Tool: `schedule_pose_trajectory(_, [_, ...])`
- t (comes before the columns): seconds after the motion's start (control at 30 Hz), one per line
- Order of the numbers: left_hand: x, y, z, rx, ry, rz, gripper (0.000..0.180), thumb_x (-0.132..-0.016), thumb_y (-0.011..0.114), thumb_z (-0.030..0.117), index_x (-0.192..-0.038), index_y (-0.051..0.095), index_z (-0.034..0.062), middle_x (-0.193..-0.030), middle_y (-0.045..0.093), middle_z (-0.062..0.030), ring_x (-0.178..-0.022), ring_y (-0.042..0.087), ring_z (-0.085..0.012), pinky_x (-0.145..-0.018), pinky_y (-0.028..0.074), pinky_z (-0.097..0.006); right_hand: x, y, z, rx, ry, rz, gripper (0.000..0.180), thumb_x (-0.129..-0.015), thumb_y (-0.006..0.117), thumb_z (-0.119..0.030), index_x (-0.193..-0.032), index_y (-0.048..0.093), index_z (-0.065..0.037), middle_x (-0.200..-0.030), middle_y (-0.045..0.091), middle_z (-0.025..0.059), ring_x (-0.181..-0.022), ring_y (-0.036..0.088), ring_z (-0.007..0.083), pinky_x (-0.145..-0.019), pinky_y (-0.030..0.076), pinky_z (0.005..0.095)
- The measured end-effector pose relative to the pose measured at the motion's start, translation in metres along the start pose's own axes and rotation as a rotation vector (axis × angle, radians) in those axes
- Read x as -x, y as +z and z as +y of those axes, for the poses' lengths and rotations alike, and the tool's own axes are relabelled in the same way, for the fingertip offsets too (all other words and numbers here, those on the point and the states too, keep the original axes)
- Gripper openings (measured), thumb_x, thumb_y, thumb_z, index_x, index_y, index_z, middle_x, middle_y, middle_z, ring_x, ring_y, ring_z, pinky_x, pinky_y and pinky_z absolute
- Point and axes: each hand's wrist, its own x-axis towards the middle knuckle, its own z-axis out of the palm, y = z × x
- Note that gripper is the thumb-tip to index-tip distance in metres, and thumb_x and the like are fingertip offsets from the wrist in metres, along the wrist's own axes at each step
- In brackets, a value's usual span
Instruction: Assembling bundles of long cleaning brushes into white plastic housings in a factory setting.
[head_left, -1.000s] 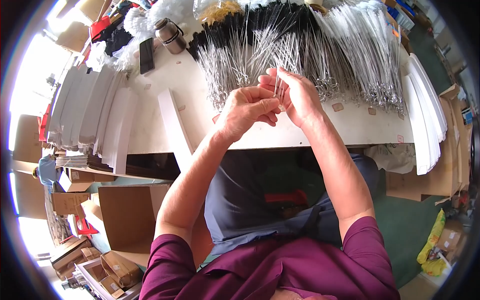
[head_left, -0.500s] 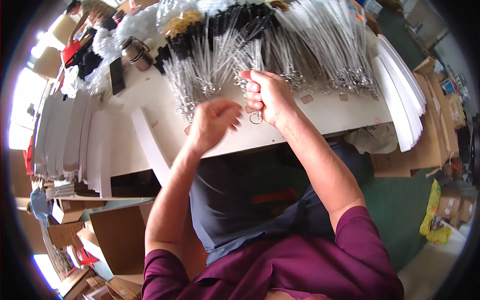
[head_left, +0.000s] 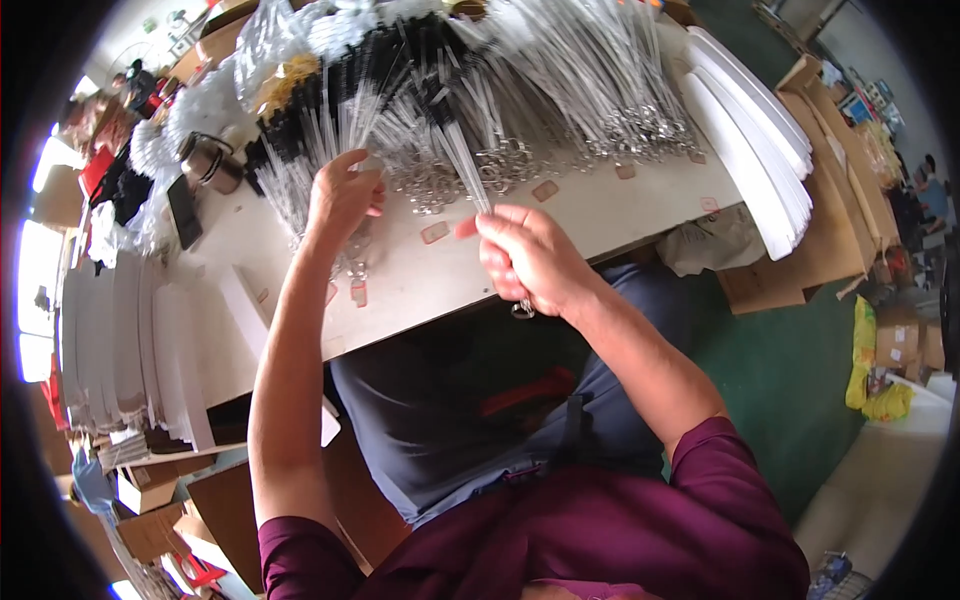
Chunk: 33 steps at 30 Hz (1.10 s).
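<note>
My right hand point(head_left: 535, 260) is closed round a thin bundle of clear-sleeved rods point(head_left: 462, 165). Their dark ends reach up toward the pile, and a metal ring point(head_left: 522, 309) sticks out below my fist. Farther left, my left hand point(head_left: 343, 203) is at the front of the left heap of clear-sleeved rods point(head_left: 285, 190), fingers curled. What those fingers hold, if anything, is hidden. Small metal ends point(head_left: 355, 268) show just below that hand. More rods point(head_left: 610, 90) lie in heaps across the table, metal rings toward me and many with black far ends.
White strips stand stacked at the left point(head_left: 110, 340) and right point(head_left: 760, 140) of the table point(head_left: 400, 300). A steel flask point(head_left: 210, 163) and a dark phone point(head_left: 184, 212) lie at the back left. Cardboard boxes point(head_left: 850, 200) flank the table; clear bags point(head_left: 265, 45) sit behind.
My hands have moved apart: the left went over to the left heap, and the right came nearer me with the rods in its grip. The view has shifted too.
</note>
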Motion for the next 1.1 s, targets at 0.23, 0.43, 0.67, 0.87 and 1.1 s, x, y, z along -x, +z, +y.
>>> schedule_pose_trajectory(0.23, [-0.005, 0.011, -0.007, -0.428, 0.189, 0.145, 0.060, -0.088, 0.075, 0.018, -0.139, 0.055, -0.0053, -0.079, 0.072, -0.0136, -0.065, 0.069, -0.0154, -0.055, 0.058, -0.030, 0.051, -0.019, -0.012, 0.063, -0.146, 0.017, 0.033, -0.111, 0.045, -0.025, -0.114, 0.061, 0.003, -0.066, 0.041, -0.0044, -0.047, 0.033, 0.0023, -0.041, 0.031, 0.0198])
schedule_pose_trajectory(0.43, [-0.017, 0.016, -0.012, -0.721, 0.390, 0.358, 0.029, -0.092, 0.071, 0.022, -0.100, 0.068, -0.0061, -0.068, 0.069, -0.0135, -0.058, 0.069, -0.0195, -0.046, 0.056, -0.032, 0.088, -0.057, -0.009, 0.013, -0.283, 0.227, 0.030, -0.111, 0.045, -0.024, -0.113, 0.062, 0.002, -0.065, 0.041, -0.0047, -0.047, 0.033, 0.0021, -0.040, 0.030, 0.0199])
schedule_pose_trajectory(0.67, [-0.012, 0.025, 0.011, -0.455, 0.490, 0.460, 0.018, -0.093, 0.068, 0.014, -0.090, 0.069, -0.0032, -0.067, 0.069, -0.0086, -0.051, 0.062, -0.0119, -0.047, 0.049, -0.028, 0.073, -0.117, -0.013, 0.254, -0.498, 0.522, 0.031, -0.111, 0.046, -0.025, -0.112, 0.062, 0.001, -0.065, 0.043, -0.0031, -0.048, 0.038, 0.0042, -0.042, 0.033, 0.0228])
schedule_pose_trajectory(0.87, [0.037, 0.122, 0.087, -0.466, 0.588, -0.119, 0.013, -0.090, 0.074, 0.014, -0.096, 0.075, 0.0025, -0.083, 0.076, -0.0113, -0.078, 0.073, -0.0151, -0.071, 0.058, -0.030, 0.025, -0.170, -0.026, 0.423, -0.666, 0.626, 0.033, -0.111, 0.047, -0.026, -0.107, 0.065, 0.002, -0.065, 0.051, 0.0012, -0.053, 0.048, 0.0087, -0.047, 0.042, 0.0262])
schedule_pose_trajectory(1.1, [0.003, 0.206, 0.081, -0.702, 0.534, -0.195, 0.022, -0.089, 0.067, 0.022, -0.103, 0.075, 0.0079, -0.094, 0.075, -0.0177, -0.090, 0.073, -0.0361, -0.083, 0.058, -0.042, -0.002, -0.185, -0.016, 0.271, -0.665, 0.581, 0.032, -0.111, 0.048, -0.025, -0.106, 0.064, 0.002, -0.069, 0.053, 0.0012, -0.055, 0.050, 0.0088, -0.048, 0.047, 0.0272])
